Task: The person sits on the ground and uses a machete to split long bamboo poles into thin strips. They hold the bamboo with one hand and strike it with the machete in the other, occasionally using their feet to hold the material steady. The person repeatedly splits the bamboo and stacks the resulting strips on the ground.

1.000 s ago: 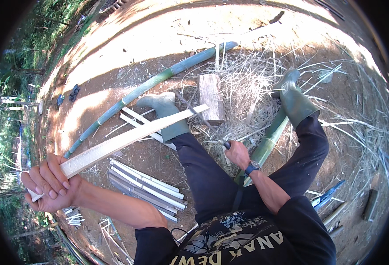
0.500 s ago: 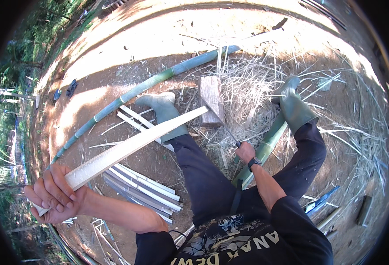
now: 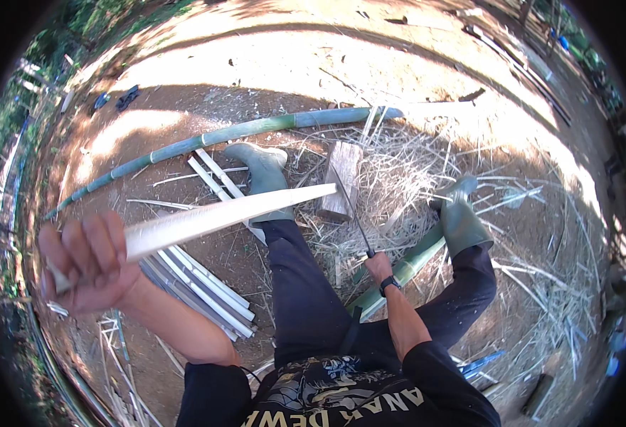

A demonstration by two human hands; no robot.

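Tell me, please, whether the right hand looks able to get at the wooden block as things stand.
Probably yes, though the right hand grips a knife and might need to release it first; only the knife and pale shavings seem to lie between hand and wooden block.

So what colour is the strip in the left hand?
The strip is pale cream, nearly white; it shows best in the head view.

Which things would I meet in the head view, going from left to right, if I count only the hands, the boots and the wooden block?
Left hand → left boot → wooden block → right hand → right boot.
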